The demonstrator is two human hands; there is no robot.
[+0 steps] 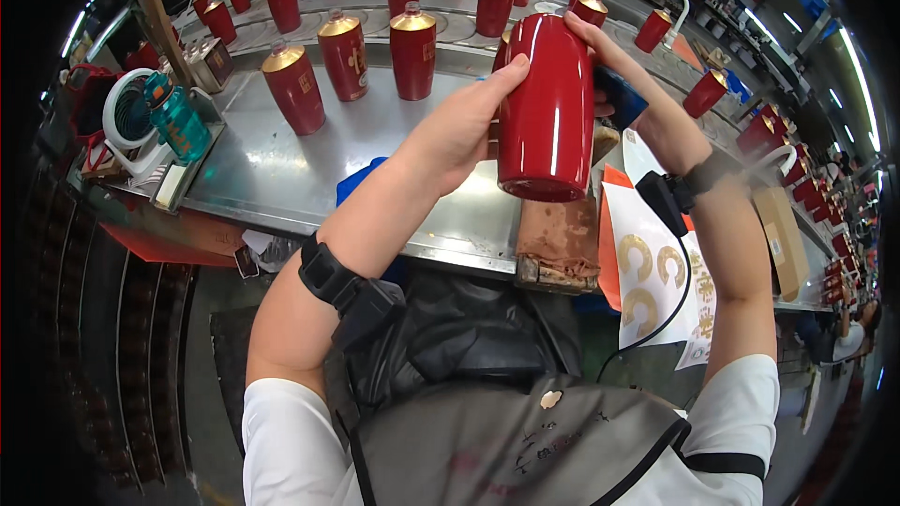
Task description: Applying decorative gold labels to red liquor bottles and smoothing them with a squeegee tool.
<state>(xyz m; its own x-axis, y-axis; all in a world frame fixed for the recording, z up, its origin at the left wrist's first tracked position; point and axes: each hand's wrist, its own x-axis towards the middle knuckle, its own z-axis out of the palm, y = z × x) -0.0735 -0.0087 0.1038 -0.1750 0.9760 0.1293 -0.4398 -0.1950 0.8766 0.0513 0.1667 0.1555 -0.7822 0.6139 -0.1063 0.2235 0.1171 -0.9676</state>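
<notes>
A glossy dark red bottle (546, 122) is raised above the metal bench, tilted so that its base faces down toward me. My left hand (469, 126) grips its left side, thumb along the red wall. From the far right side, my right hand (592, 42) also holds it, with most of its fingers hidden behind the bottle. Beside the right palm shows a dark blue object (621, 98) whose kind I cannot make out. Below the bottle lies a brown cloth-covered block (558, 234). White sheets with gold curved decals (647, 267) hang at the bench edge.
Three red bottles with gold shoulders, one nearest me (294, 94), stand on the metal bench (253, 164). More bottles line a conveyor (450, 28) behind. To the left are a teal water bottle (178, 122) and a white fan (128, 108). A cardboard box (783, 244) is at right.
</notes>
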